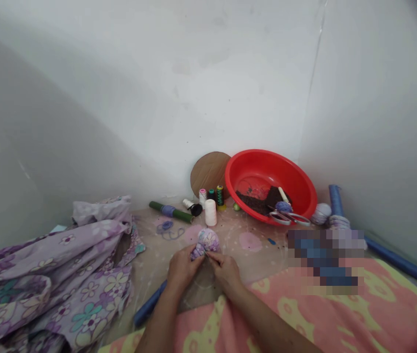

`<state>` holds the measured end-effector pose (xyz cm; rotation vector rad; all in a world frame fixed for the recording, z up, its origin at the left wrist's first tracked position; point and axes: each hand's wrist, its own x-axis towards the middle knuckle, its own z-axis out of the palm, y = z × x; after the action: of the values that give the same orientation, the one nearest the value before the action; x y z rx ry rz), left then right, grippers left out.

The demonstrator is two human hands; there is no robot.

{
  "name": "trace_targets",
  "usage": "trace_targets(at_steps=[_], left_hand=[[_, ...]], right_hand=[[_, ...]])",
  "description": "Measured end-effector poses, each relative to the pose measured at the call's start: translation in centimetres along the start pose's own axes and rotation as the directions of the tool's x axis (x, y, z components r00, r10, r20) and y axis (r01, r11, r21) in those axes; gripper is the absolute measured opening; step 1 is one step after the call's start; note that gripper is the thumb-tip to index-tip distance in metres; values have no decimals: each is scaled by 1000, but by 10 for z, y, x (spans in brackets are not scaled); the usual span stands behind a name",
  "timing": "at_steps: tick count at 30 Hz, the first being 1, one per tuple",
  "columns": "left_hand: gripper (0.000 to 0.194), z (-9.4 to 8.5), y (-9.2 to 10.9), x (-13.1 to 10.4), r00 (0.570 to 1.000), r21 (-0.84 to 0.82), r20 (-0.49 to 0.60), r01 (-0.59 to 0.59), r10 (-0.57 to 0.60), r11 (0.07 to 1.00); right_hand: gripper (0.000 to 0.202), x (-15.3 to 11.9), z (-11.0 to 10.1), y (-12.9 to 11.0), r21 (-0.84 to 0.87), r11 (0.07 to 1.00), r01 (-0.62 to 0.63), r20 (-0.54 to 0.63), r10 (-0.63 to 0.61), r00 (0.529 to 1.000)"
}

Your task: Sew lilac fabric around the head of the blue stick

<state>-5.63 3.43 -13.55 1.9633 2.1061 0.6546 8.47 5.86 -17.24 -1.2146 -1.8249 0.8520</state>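
A round, stuffed ball of purple-and-white floral fabric [208, 240] is held up in front of me, its gathered end toward me. My left hand [184, 267] is closed on the left side of this ball. Against its lower right edge, my right hand [226, 270] makes a pinch with thumb and forefinger. Whatever is in that pinch is too small to make out. Just beyond the ball stands a white thread spool [210, 213]. A loose tangle of purple yarn [165, 226] lies to the left.
Floral fabric [94, 284] is heaped at left. A red basin [270, 157] with dark crumbly material and scissors [289, 217] leans at the back right, beside a cardboard disc [208, 171]. A green tube [153, 206] lies behind; a pink-and-yellow cloth [285, 314] covers the front.
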Motion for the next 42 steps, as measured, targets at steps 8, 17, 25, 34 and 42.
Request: trace_targets(at_steps=[8,17,25,34,42], left_hand=[[42,1,-2,2,1000,-7,13,-8,8,1000],[41,3,-6,3,1000,-28,4,-30,30,999],[45,1,-4,3,1000,-36,7,9,-9,999],[46,-4,2,1,997,-18,31,70,-70,997],[45,-4,1,1,999,-28,20,37,-37,999]], right_hand=[[31,-1,-1,-4,-5,1000,1,-2,-1,1000],[30,1,2,-3,-19,1000,-1,-43,0,999],[31,0,2,0,-34,999,1,-24,-2,1000],[34,0,-1,-2,-4,1000,19,5,-19,1000],[31,0,3,-1,-30,999,11,-24,-12,1000]])
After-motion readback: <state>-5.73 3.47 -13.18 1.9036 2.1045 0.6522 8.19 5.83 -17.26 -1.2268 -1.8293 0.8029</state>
